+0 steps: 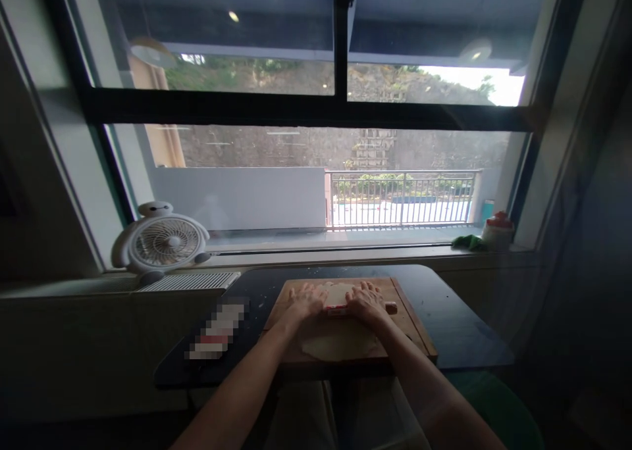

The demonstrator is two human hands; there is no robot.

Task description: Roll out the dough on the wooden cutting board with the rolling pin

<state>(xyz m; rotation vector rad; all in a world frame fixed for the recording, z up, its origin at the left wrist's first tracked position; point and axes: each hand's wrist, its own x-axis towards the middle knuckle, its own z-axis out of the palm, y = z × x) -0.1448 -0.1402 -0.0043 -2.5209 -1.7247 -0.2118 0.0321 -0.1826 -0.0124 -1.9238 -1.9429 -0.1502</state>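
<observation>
A pale, thin sheet of dough [336, 340] lies on a wooden cutting board [415, 331]. Across it sits a rolling pin [337, 310] with red and white markings on its middle. One brown end of the pin shows to the right of my right hand. My left hand [307, 300] rests over the pin's left part, its fingers curving over it. On the right part, my right hand [365, 301] holds it the same way. Both palms hide much of the pin, and the dough reaches out in front of and behind it.
The board lies on a dark table [469, 335]. A pixelated object [217, 331] lies at the table's left. A white fan [168, 239] stands by the window, and a red-topped container [498, 231] with a green cloth [467, 242] sits on the right sill. A green stool seat [494, 407] is below.
</observation>
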